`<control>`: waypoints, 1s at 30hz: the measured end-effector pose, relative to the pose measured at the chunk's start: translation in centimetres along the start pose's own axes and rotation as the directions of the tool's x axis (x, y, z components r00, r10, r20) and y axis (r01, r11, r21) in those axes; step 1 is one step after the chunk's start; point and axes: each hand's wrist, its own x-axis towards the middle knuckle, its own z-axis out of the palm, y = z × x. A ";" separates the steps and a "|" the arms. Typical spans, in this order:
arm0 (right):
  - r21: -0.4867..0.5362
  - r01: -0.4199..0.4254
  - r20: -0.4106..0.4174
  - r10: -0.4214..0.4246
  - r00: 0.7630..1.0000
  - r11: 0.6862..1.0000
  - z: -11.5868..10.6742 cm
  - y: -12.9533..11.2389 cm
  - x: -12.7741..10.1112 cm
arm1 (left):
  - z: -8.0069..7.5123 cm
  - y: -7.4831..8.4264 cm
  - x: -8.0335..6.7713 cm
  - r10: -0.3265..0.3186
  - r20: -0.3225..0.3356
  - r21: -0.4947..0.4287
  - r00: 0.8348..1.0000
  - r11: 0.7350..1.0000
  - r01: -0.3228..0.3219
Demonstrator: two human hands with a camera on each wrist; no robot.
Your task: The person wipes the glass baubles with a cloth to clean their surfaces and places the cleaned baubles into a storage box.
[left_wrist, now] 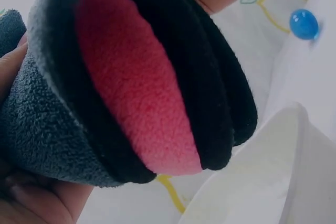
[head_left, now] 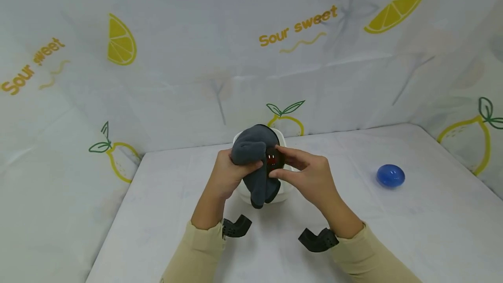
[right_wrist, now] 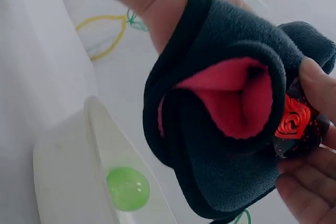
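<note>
Your left hand (head_left: 229,174) is curled round a dark grey fleece sock (head_left: 254,160) with a red lining, bunching it directly above the white bowl (head_left: 284,192). Your right hand (head_left: 308,174) pinches a small black object with a red rose pattern (right_wrist: 296,124) against the sock's edge, fingers bent. If that pinch loosens, the object could drop into the bowl, where a green ball (right_wrist: 127,188) already lies. A blue ball (head_left: 391,175) sits well to the right of the bowl.
</note>
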 end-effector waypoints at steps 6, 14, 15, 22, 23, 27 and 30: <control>0.209 -0.430 0.095 0.419 0.903 0.878 -0.2 -0.1 0.4 | 0.1 0.0 0.0 0.016 -0.008 0.008 1.000 1.000 -0.016; 0.299 -0.503 0.222 0.453 0.863 0.811 -0.5 0.4 1.2 | 0.8 -0.1 -0.1 0.044 -0.032 0.062 0.999 0.997 -0.041; 0.308 -0.501 0.229 0.448 0.864 0.809 -0.5 0.5 1.2 | 1.0 -0.2 -0.1 0.041 -0.034 0.069 0.999 0.997 -0.038; 0.190 -0.374 0.139 0.352 0.926 0.908 -0.3 0.7 0.7 | 1.6 -0.2 0.0 -0.047 -0.104 0.067 0.993 0.996 0.054; 0.150 -0.333 0.112 0.319 0.941 0.931 -0.1 0.6 0.5 | 1.6 -0.3 0.0 -0.063 -0.115 0.056 0.991 0.996 0.070; -0.002 -0.130 0.007 0.130 0.991 0.991 0.3 0.2 0.0 | 1.6 -0.5 0.2 -0.108 -0.136 0.005 0.985 0.994 0.110; -0.013 0.028 -0.024 -0.028 0.999 1.000 0.4 0.1 0.0 | 1.6 -0.5 0.3 -0.113 -0.105 -0.101 0.988 0.990 0.103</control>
